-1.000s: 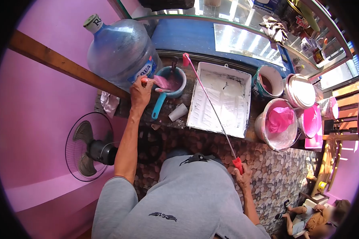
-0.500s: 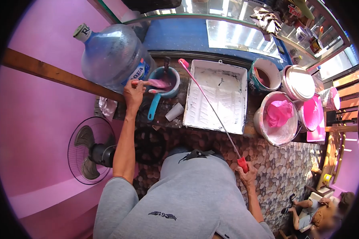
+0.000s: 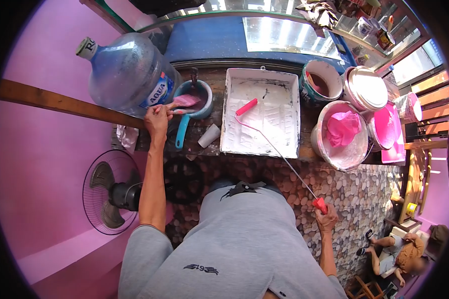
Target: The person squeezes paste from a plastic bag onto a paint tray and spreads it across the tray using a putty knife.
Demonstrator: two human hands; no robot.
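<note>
At the left of the workbench, my left hand [image 3: 157, 121] is closed around the handle of a paintbrush [image 3: 186, 100], whose pink bristles lie over a blue dipper [image 3: 208, 106] with dark contents. A second dark handle sticks up from that dipper. My right hand [image 3: 326, 219] grips the red handle of a long wire paint roller [image 3: 247, 106]. Its pink sleeve is over the white paint tray [image 3: 223, 119], streaked with paint; I cannot tell whether it touches the tray. A small white cup [image 3: 209, 136] lies tipped between dipper and tray.
A large water bottle [image 3: 127, 74] lies tilted behind my left hand. Paint buckets [image 3: 341, 159] and pink containers [image 3: 384, 128] crowd the right side. A standing fan [image 3: 122, 196] is at lower left, a wooden beam [image 3: 60, 102] above it. A seated person [image 3: 409, 254] is at lower right.
The roller's sleeve has swung from the tray's upper left corner to over its middle. My right hand has shifted right and slightly down. My left hand still holds the brush at the dipper.
</note>
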